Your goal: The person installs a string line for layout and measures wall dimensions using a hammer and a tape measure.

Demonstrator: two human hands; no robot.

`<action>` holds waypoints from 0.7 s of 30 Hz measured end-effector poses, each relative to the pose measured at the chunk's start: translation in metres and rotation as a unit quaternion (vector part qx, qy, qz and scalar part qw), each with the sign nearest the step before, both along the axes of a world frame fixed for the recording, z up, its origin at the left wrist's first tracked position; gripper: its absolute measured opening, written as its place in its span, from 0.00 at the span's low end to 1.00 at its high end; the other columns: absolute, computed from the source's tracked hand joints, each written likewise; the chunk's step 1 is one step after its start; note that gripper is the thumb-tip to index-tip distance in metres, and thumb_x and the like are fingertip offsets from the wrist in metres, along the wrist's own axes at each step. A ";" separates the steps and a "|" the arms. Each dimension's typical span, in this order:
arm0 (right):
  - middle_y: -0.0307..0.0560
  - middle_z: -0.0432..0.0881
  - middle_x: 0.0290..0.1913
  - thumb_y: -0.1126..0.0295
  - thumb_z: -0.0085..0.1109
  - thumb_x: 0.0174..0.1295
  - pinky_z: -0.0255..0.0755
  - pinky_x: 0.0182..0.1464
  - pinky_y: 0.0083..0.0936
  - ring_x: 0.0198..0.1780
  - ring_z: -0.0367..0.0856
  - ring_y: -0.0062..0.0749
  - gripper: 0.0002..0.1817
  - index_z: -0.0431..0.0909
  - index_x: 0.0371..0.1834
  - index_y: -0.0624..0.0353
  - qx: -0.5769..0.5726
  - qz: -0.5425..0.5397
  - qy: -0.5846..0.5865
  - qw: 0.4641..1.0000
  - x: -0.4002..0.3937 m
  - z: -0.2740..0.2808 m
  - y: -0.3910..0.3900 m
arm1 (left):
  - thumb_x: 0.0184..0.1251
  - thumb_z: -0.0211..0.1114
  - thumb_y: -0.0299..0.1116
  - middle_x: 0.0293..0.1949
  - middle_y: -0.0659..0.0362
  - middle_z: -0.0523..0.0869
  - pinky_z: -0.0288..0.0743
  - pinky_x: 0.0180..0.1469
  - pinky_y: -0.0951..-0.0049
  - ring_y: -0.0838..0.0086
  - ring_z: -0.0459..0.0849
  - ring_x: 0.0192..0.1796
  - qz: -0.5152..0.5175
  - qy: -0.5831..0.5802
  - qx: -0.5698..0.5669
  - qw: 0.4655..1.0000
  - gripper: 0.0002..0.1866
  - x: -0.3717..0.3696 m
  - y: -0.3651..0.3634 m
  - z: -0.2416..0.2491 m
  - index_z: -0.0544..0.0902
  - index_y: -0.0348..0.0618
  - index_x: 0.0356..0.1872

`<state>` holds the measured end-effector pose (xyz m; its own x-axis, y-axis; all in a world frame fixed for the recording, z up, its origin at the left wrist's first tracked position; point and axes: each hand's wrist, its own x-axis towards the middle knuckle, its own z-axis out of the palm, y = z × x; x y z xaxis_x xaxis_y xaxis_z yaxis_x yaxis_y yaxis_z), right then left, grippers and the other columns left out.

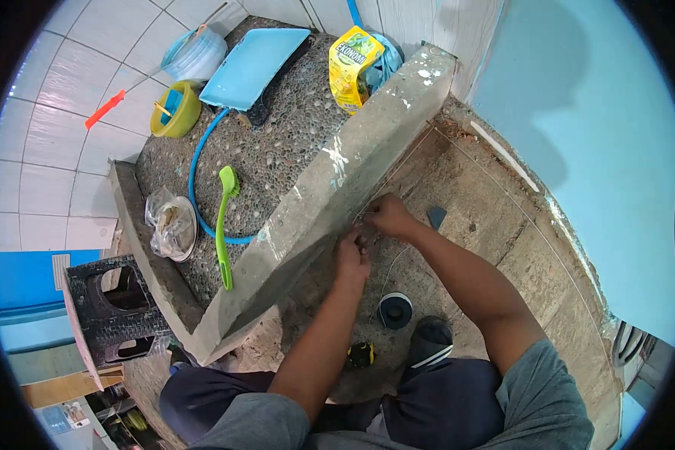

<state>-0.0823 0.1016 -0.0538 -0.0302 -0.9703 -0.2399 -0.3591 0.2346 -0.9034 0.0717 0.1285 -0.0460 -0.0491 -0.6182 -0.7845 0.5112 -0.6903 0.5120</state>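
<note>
- Working close together at the outer face of the concrete ledge (330,176), the two bare hands meet low down, about midway along its length
- Right hand (390,216): fingers curled in and drawn together, knuckles up, just beyond the left one
- Left hand (352,253): fingers bent, tips near the right hand's; what is clamped between either set of fingers is too small to tell
- Thin string (495,182): one stretch lies between the hands and the floor's far corner, at the ledge's far end; another crosses from that corner along the floor's right edge
- Round spool (395,310): on the floor (472,277) toward its near edge, just beside a shoe (430,345), with a loose strand leading up toward the hands
- Dark triangular piece (436,217): on the floor, just right of the right hand
- Yellow and black object (361,354): at the floor's near edge, between the legs
- Pebbled slab (300,112), behind the ledge: blue tray (255,67) at its far edge, yellow pouch (350,71) at its far right corner, yellow tub (178,120) at its far left corner
- Green brush (226,217): handle toward the slab's near corner, beside a blue hose (193,172)
</note>
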 end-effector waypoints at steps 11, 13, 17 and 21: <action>0.62 0.86 0.32 0.66 0.65 0.51 0.80 0.39 0.41 0.34 0.87 0.54 0.13 0.88 0.34 0.63 -0.114 -0.049 0.107 0.986 0.009 -0.008 0.007 | 0.74 0.62 0.31 0.43 0.65 0.85 0.68 0.33 0.79 0.80 0.81 0.40 0.002 -0.043 -0.015 0.999 0.17 -0.003 -0.021 -0.015 0.80 0.42 0.62; 0.62 0.86 0.32 0.65 0.65 0.51 0.80 0.39 0.41 0.33 0.87 0.53 0.13 0.88 0.34 0.64 -0.099 -0.048 0.085 0.990 0.007 -0.008 0.007 | 0.75 0.62 0.29 0.44 0.64 0.86 0.70 0.33 0.80 0.80 0.83 0.39 0.025 -0.009 -0.001 1.000 0.13 -0.003 -0.022 -0.021 0.81 0.44 0.58; 0.63 0.84 0.29 0.66 0.65 0.52 0.79 0.38 0.42 0.32 0.86 0.54 0.12 0.88 0.34 0.65 -0.088 -0.037 0.049 0.994 0.003 0.001 0.010 | 0.73 0.64 0.28 0.43 0.64 0.85 0.69 0.38 0.82 0.79 0.83 0.42 0.010 -0.003 -0.014 1.000 0.14 0.001 -0.022 -0.018 0.81 0.41 0.58; 0.59 0.83 0.26 0.65 0.65 0.58 0.77 0.36 0.36 0.28 0.85 0.40 0.14 0.88 0.36 0.66 -0.011 -0.036 -0.018 0.999 -0.005 0.001 0.011 | 0.74 0.63 0.26 0.42 0.62 0.85 0.73 0.41 0.81 0.78 0.83 0.42 -0.019 0.008 -0.036 0.999 0.10 0.006 -0.028 -0.036 0.82 0.40 0.53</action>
